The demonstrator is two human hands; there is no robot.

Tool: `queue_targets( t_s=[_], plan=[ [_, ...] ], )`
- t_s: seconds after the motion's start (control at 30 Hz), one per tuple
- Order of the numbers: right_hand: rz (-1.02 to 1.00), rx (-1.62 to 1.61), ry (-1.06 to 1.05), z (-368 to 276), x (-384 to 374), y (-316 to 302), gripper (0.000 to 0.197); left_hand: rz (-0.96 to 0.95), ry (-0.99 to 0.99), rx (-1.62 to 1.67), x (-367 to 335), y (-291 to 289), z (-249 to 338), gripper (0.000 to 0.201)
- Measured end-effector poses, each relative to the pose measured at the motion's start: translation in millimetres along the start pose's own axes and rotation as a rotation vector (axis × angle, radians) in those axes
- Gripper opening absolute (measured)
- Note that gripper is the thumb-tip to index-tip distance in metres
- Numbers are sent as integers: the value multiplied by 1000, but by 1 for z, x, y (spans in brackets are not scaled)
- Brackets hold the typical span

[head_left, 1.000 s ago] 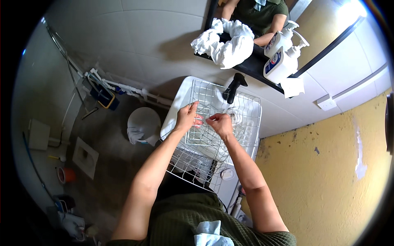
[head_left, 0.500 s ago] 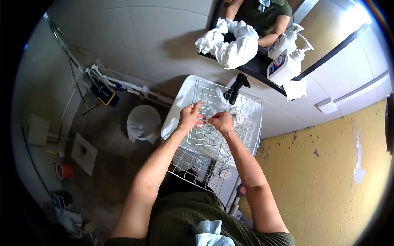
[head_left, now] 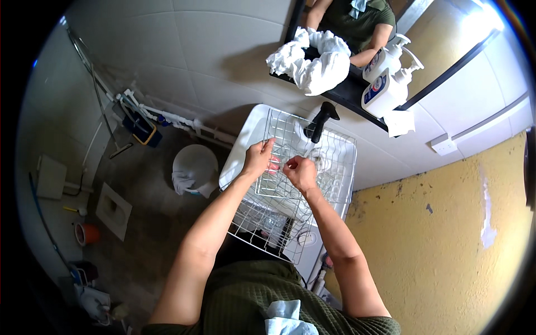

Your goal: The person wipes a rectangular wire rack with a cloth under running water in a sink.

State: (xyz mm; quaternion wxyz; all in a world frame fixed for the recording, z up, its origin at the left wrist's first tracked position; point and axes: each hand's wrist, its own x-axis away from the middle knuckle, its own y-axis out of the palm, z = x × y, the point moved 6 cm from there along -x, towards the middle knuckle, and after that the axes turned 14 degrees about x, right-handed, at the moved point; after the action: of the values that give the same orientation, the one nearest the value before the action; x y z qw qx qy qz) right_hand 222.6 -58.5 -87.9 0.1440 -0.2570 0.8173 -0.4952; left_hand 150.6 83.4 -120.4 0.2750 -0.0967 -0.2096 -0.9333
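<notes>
Lying across the white sink (head_left: 243, 144): a wire rack (head_left: 290, 184) of thin white-coated rods, rectangular, open grid with raised sides. Long axis running from the near lower edge, close to the body, up toward the wall and the black tap (head_left: 320, 120); far end resting over the basin, near end jutting out past the sink's front rim. Slightly tilted in the picture, far end swung a little rightward. Through the mesh, the pale basin and some clear glassware, too blurred to make out.

Left hand (head_left: 259, 158) over the far left part of the rack, fingers curled down onto the wires, thumb alongside; looks closed around a rod, though the exact grip cannot be told. Right hand (head_left: 300, 172) just beside it, well within the rack's middle, fingers bent in a loose fist, apparently pinching a wire or something small; what it has hold of cannot be told. Both hands close together, nearly touching.

Above the tap, a dark shelf with a bunched white cloth (head_left: 312, 61) and two white pump bottles (head_left: 385, 84). Left of the sink, on the floor, a white bin (head_left: 194, 165) with a bag. Right, a yellow wall (head_left: 446, 245).
</notes>
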Motion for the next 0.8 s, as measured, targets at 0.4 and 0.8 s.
queue_targets(
  t_s=[0.4, 0.8],
  plan=[
    [-2, -246, 51, 10, 12, -7, 22, 39, -124, 87, 28, -16, 15, 45],
    [-131, -663, 400, 99, 78, -21, 57, 438, 51, 256, 157, -105, 76, 50]
  ],
)
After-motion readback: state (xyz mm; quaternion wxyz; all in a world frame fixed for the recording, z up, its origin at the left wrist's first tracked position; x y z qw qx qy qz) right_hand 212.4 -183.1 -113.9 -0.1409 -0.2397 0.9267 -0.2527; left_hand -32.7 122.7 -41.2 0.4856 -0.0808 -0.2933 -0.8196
